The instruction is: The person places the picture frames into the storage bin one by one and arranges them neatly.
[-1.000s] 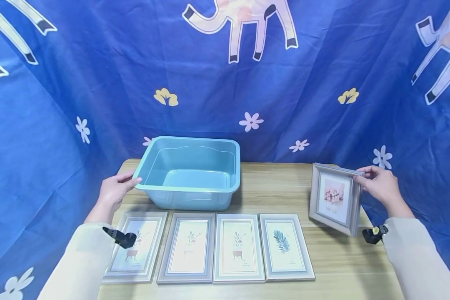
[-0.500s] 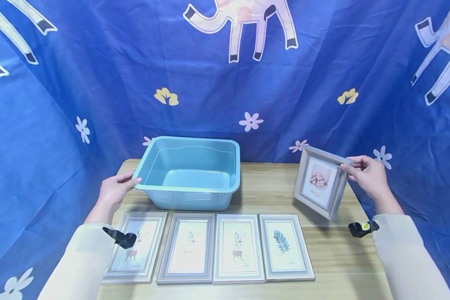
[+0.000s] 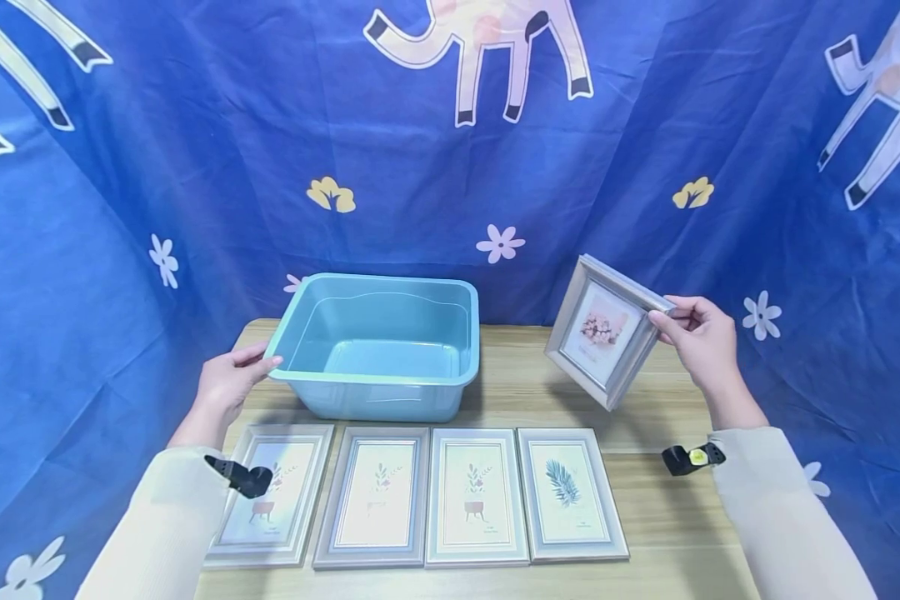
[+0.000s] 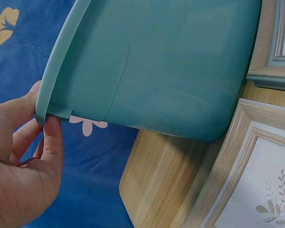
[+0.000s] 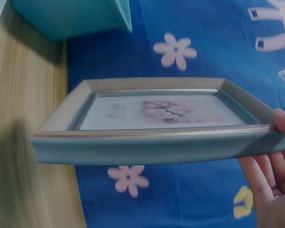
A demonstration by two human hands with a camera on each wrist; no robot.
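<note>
A light blue plastic basin [image 3: 390, 400] stands at the back left of the table. My left hand [image 3: 228, 383] pinches its left rim between thumb and fingers, as the left wrist view shows at the rim [image 4: 50, 78]. On the right, my right hand [image 3: 701, 342] grips a picture frame [image 3: 570, 325] by its upper right corner, tilted and held above the table. Pink blossoms show on its picture [image 5: 166, 111]. In the right wrist view the thumb lies over the frame and the fingers [image 5: 259, 178] are beneath it.
Several picture frames lie in a row at the front: a leaf-print frame [image 3: 573, 500] rightmost, then plant-print frames [image 3: 477, 500], [image 3: 372, 500] and, partly behind the left wrist camera, a fourth frame [image 3: 300, 533]. A blue patterned curtain [image 3: 420, 208] surrounds the wooden table [image 3: 675, 517].
My right hand has carried the blossom picture frame leftward and up, tilting it further. The left hand stays on the basin's rim, and the basin has not moved.
</note>
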